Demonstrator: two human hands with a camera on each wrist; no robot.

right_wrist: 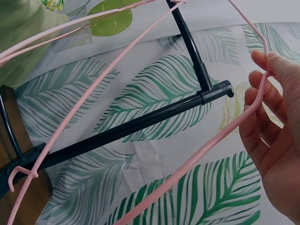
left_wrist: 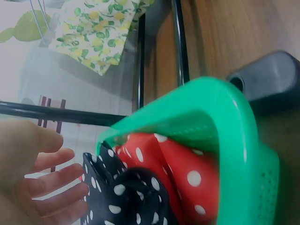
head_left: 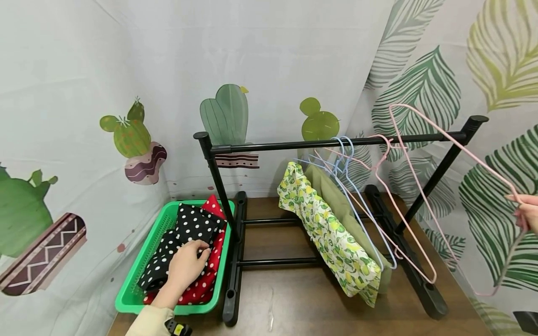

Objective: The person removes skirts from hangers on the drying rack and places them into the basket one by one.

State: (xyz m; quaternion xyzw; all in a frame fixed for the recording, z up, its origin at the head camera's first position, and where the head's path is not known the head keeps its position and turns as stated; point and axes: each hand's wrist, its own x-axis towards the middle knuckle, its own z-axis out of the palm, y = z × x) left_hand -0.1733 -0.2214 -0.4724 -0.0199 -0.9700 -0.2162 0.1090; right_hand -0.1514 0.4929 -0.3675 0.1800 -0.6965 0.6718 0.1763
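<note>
Black cloth (head_left: 195, 224) with white dots lies over red cloth (head_left: 203, 284) in a green basket (head_left: 197, 309) just left of the rack (head_left: 273, 146), where my left hand (head_left: 187, 263) reaches over with fingers relaxed and thumb held apart; whether the fingertips touch the black cloth, I cannot tell. Near the rack's right end, my right hand (right_wrist: 280, 154) pinches a pink hanger (right_wrist: 179, 172) between thumb and fingers. Lemon-print cloth (head_left: 332, 228) and olive cloth (head_left: 329, 192) hang toward the right of the rack, to the left of a second pink hanger (head_left: 429, 280) hung there.
</note>
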